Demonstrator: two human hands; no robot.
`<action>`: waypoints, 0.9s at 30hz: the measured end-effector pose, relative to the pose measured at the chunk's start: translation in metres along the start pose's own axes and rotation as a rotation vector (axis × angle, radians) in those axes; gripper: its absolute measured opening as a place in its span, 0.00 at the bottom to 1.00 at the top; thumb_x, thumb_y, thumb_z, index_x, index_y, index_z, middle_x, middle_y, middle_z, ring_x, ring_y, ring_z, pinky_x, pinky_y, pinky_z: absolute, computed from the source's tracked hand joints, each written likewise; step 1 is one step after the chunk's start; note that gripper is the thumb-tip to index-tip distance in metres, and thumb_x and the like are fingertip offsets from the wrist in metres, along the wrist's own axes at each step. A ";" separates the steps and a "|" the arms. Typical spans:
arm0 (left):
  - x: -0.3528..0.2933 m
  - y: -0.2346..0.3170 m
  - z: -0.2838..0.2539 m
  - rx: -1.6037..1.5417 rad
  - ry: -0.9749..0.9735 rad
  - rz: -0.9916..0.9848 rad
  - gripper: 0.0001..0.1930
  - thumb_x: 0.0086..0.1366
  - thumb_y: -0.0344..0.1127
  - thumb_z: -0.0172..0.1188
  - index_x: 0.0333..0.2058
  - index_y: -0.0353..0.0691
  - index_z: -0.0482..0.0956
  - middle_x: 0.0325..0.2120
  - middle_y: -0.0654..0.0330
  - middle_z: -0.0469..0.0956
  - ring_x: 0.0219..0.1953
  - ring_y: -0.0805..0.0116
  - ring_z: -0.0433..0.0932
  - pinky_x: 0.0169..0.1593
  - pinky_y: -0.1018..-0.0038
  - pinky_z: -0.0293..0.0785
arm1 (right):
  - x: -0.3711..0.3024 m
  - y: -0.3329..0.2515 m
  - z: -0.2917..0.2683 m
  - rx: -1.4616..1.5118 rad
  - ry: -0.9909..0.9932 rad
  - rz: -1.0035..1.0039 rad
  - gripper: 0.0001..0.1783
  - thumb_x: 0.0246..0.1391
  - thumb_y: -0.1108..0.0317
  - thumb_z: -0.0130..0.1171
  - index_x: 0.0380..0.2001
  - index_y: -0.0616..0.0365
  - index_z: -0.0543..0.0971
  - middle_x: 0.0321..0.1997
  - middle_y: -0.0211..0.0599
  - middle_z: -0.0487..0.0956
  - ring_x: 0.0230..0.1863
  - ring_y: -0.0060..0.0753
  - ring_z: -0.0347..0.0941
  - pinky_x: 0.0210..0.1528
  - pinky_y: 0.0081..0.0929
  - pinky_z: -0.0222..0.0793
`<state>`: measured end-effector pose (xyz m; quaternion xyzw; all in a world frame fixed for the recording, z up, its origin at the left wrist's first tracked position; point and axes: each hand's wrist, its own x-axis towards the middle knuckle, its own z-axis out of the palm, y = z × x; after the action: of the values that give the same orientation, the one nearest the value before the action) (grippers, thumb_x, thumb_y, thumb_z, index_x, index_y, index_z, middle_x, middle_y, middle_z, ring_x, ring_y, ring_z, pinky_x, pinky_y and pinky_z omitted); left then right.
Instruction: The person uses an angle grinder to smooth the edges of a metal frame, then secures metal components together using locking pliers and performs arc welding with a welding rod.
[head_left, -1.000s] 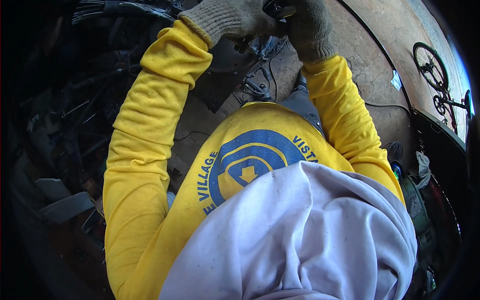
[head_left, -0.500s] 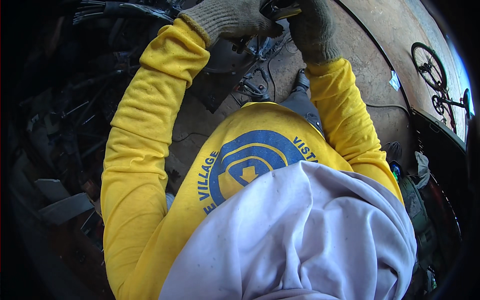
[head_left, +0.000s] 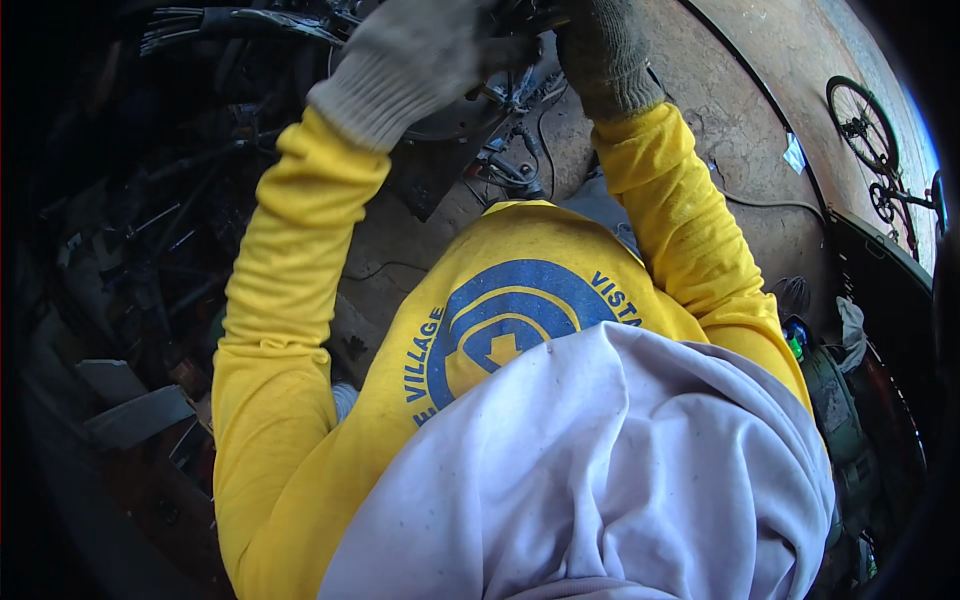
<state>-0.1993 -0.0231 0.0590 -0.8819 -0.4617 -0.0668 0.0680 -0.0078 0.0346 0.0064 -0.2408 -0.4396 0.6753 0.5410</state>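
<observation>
Both of my hands wear grey knitted work gloves and reach to the top edge of the view. My left hand [head_left: 415,70] is smeared by motion; its fingers blur into the dark beside the metal parts, so their grip is unclear. My right hand [head_left: 605,60] looks closed at a dark metal piece [head_left: 528,18] between the hands, its fingers partly cut off by the upper edge. What exactly that piece is I cannot make out. Under the hands hangs a dark flat panel [head_left: 425,180], with cables and small fittings next to it.
A bundle of stripped wires [head_left: 240,18] lies at the upper left. Dim clutter and pale flat pieces [head_left: 140,415] fill the left side. A bicycle [head_left: 870,140] stands far right, beyond a dark edge. A hose [head_left: 770,203] crosses the concrete floor [head_left: 720,130]. A pale cloth drapes close in front.
My left hand has shifted left and a little down, away from the right one. The right hand has moved slightly left and up. The metal piece between them shows less.
</observation>
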 end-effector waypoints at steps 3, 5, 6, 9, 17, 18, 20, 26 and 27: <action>-0.020 0.004 -0.014 -0.067 -0.017 -0.030 0.19 0.61 0.30 0.64 0.52 0.42 0.80 0.50 0.61 0.80 0.45 0.59 0.82 0.40 0.70 0.81 | 0.000 0.008 0.001 -0.032 0.034 -0.073 0.42 0.61 0.57 0.55 0.73 0.59 0.53 0.49 0.37 0.72 0.42 0.29 0.73 0.43 0.25 0.73; -0.031 0.009 -0.013 -0.169 -0.185 -0.254 0.23 0.58 0.29 0.65 0.54 0.48 0.80 0.50 0.58 0.81 0.45 0.56 0.83 0.43 0.68 0.82 | 0.001 0.008 0.003 -0.012 0.022 -0.100 0.41 0.62 0.57 0.54 0.73 0.58 0.53 0.51 0.38 0.71 0.44 0.30 0.73 0.45 0.26 0.74; -0.034 0.009 -0.008 -0.113 -0.151 -0.170 0.24 0.57 0.28 0.64 0.54 0.48 0.80 0.50 0.59 0.81 0.45 0.57 0.83 0.44 0.68 0.82 | 0.000 0.008 0.002 -0.019 0.030 -0.097 0.42 0.62 0.56 0.54 0.74 0.57 0.52 0.54 0.40 0.70 0.47 0.32 0.73 0.48 0.28 0.74; -0.041 0.004 0.001 -0.110 -0.104 -0.107 0.24 0.57 0.27 0.64 0.55 0.47 0.79 0.50 0.59 0.81 0.46 0.56 0.82 0.48 0.66 0.81 | -0.003 0.005 0.000 0.011 -0.006 -0.057 0.43 0.61 0.55 0.54 0.74 0.55 0.51 0.60 0.43 0.68 0.52 0.35 0.72 0.52 0.31 0.74; -0.041 0.004 0.005 -0.124 -0.082 -0.051 0.21 0.57 0.27 0.64 0.52 0.45 0.81 0.52 0.58 0.81 0.49 0.56 0.82 0.52 0.66 0.80 | -0.002 0.011 0.001 0.109 -0.036 -0.138 0.47 0.61 0.56 0.56 0.76 0.53 0.46 0.65 0.47 0.65 0.55 0.37 0.72 0.52 0.32 0.74; -0.041 0.004 0.004 -0.123 -0.080 -0.050 0.21 0.57 0.27 0.64 0.52 0.45 0.81 0.52 0.58 0.81 0.49 0.56 0.82 0.52 0.66 0.80 | -0.002 0.010 0.000 -0.015 -0.038 -0.132 0.47 0.60 0.55 0.56 0.76 0.53 0.46 0.65 0.46 0.65 0.55 0.37 0.72 0.53 0.32 0.74; -0.043 0.004 0.005 -0.091 -0.112 -0.060 0.22 0.58 0.27 0.64 0.52 0.45 0.81 0.52 0.58 0.81 0.50 0.56 0.81 0.53 0.65 0.79 | -0.004 0.002 0.004 -0.137 -0.040 -0.129 0.48 0.59 0.55 0.57 0.76 0.53 0.47 0.65 0.46 0.66 0.56 0.37 0.71 0.53 0.31 0.73; -0.042 0.004 0.001 -0.121 -0.130 -0.079 0.23 0.57 0.26 0.64 0.53 0.45 0.81 0.52 0.59 0.81 0.50 0.56 0.81 0.54 0.65 0.78 | 0.007 0.016 0.006 0.302 -0.019 -0.045 0.45 0.58 0.57 0.58 0.74 0.53 0.52 0.55 0.41 0.71 0.52 0.38 0.74 0.54 0.34 0.76; -0.041 0.002 0.001 -0.120 -0.128 -0.080 0.23 0.57 0.26 0.64 0.53 0.45 0.81 0.52 0.59 0.81 0.50 0.56 0.81 0.54 0.65 0.78 | 0.007 0.016 0.009 0.325 0.031 -0.042 0.43 0.58 0.59 0.57 0.74 0.53 0.53 0.53 0.40 0.71 0.51 0.38 0.74 0.53 0.36 0.76</action>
<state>-0.2207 -0.0573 0.0507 -0.8677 -0.4951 -0.0404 -0.0174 -0.0250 0.0381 -0.0017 -0.1512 -0.3210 0.7222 0.5937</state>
